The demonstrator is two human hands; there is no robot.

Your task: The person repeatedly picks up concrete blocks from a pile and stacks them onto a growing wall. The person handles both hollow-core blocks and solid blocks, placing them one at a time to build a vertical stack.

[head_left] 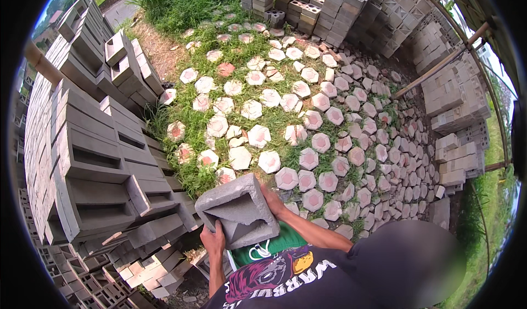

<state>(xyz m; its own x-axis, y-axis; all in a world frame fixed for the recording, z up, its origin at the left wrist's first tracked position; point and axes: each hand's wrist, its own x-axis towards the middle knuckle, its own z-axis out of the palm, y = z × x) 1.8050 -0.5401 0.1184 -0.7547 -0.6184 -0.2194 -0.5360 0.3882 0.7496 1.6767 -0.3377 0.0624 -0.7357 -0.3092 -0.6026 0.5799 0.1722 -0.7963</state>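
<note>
A grey hollow concrete block with a thick rectangular rim and a slanted inner piece is held in front of my body, its open face turned up toward me. My left hand grips its near left edge, the thumb over the rim and the other fingers hidden beneath. Against the block's right side presses my right hand, its fingers partly hidden behind the block. Just left of the block stands a tall stack of similar grey blocks.
Hexagonal pavers with reddish centres lie in grass across the ground. More block stacks stand at the far side and at the right. A wooden pole slants near the right stacks. Another pole crosses the left stack.
</note>
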